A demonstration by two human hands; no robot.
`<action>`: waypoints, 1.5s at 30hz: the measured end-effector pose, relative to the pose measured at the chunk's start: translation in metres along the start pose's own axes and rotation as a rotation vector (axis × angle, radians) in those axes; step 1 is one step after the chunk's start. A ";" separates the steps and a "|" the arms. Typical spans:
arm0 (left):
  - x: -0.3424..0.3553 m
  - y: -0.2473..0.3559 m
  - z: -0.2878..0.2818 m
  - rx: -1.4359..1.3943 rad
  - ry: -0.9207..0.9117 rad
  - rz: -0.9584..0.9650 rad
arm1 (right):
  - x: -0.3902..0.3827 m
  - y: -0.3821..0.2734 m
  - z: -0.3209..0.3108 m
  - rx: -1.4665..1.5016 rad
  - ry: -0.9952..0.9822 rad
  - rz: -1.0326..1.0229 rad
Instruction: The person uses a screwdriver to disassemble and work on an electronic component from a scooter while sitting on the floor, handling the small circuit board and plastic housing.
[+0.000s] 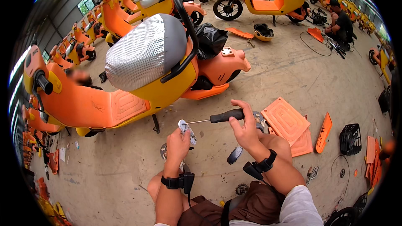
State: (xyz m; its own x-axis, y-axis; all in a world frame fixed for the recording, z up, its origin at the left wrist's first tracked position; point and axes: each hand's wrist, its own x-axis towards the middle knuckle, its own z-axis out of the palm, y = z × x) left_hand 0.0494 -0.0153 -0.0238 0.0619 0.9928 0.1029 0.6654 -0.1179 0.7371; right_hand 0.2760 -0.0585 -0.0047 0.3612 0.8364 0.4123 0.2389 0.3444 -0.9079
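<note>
Scooter: the orange-and-yellow scooter (163, 90) stands side-on to us, front end to the left, tail to the right, and everything here is placed by it.
Pale part: here it is, a small, flat, oblong pale part (182, 124), held up off the floor on the scooter's near side, around the middle of its length.
Left hand: the left hand (178, 145) is closed in a pinch, thumb and fingers gripping that part by its lower stretch, on the side away from the scooter.
Screwdriver: and in comes the steel, a black-handled screwdriver (226, 116) lying nearly level on the scooter's near side, shank toward its front, tip at the upper end of the pale part.
Right hand: the right hand (246, 129) is half curled, the handle caught between thumb and fingers, near the scooter's tail and on our side of it.
Orange panels: two flat orange panels (286, 119) overlap on the floor, to the right of the scooter and nearer us.
Basket: a black basket (350, 139), farther right of the scooter, past a narrow orange strip (324, 133).
Helmet: a yellow-and-black helmet (264, 33), on the floor beyond the scooter's tail.
Co-worker: one person (342, 25) is down low, well apart from the scooter, far off beyond its tail.
</note>
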 end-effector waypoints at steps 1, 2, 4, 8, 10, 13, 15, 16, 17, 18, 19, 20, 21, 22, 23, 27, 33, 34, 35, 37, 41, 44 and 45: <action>0.000 0.000 0.000 -0.003 -0.001 -0.005 | 0.000 0.001 0.002 0.054 -0.006 0.060; 0.000 -0.002 0.000 0.000 0.001 -0.001 | 0.000 0.001 0.001 0.094 -0.028 0.138; 0.001 -0.006 0.001 0.006 0.005 0.008 | 0.001 -0.002 -0.001 0.176 -0.072 0.296; 0.001 -0.005 0.000 0.018 -0.006 0.016 | 0.001 0.001 -0.004 -0.052 -0.035 -0.052; 0.000 -0.002 0.000 0.017 -0.007 0.019 | 0.002 -0.002 -0.004 -0.113 -0.001 -0.133; 0.000 -0.001 0.000 -0.006 -0.003 -0.004 | 0.000 -0.013 0.001 0.209 -0.039 0.248; 0.000 -0.003 -0.002 -0.003 -0.008 -0.007 | 0.000 -0.009 0.000 0.166 -0.056 0.261; 0.000 -0.003 -0.002 -0.002 -0.011 -0.008 | 0.000 -0.006 0.000 0.143 -0.064 0.267; 0.000 -0.002 -0.002 0.001 -0.013 -0.007 | 0.001 -0.002 0.000 0.084 -0.045 0.141; -0.001 0.000 -0.002 0.005 -0.016 -0.006 | 0.001 0.003 0.000 0.025 -0.026 0.014; -0.001 0.001 -0.002 0.009 -0.018 -0.005 | 0.001 0.007 0.000 -0.032 -0.007 -0.113; -0.001 0.001 -0.003 0.011 -0.020 -0.005 | 0.002 0.010 0.001 -0.040 -0.005 -0.121; 0.000 0.001 -0.002 0.013 -0.023 -0.004 | 0.002 0.012 0.001 -0.048 -0.002 -0.128; 0.000 -0.001 -0.003 0.016 -0.025 -0.006 | 0.003 0.011 0.002 -0.055 -0.001 -0.135; 0.000 -0.003 -0.003 0.016 -0.020 -0.006 | 0.002 0.009 0.003 -0.011 -0.010 -0.056; 0.000 -0.005 -0.004 0.015 -0.010 -0.013 | -0.002 0.005 0.005 0.064 -0.018 0.139; 0.001 -0.003 -0.004 -0.019 0.016 0.005 | -0.002 0.001 0.009 0.281 0.028 0.189; 0.002 -0.005 -0.004 -0.029 0.025 0.007 | -0.002 0.002 0.010 0.313 0.038 0.182; 0.002 -0.007 -0.004 -0.036 0.024 0.005 | -0.003 0.001 0.010 0.318 0.043 0.175; 0.003 -0.009 -0.004 -0.050 0.024 0.002 | -0.004 -0.001 0.010 0.327 0.055 0.161; 0.003 -0.007 -0.004 -0.076 0.040 0.018 | -0.005 0.000 0.009 0.312 0.069 0.126; 0.004 -0.008 -0.003 -0.105 0.069 0.009 | -0.006 0.003 0.007 0.286 0.058 0.103; 0.004 -0.009 -0.004 -0.107 0.075 0.006 | -0.005 0.002 0.007 0.289 0.059 0.100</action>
State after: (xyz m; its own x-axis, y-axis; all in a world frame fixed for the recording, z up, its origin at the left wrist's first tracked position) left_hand 0.0410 -0.0099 -0.0278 0.0072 0.9880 0.1541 0.5818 -0.1295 0.8029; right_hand 0.2679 -0.0593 -0.0092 0.4238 0.8488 0.3162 -0.0633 0.3760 -0.9244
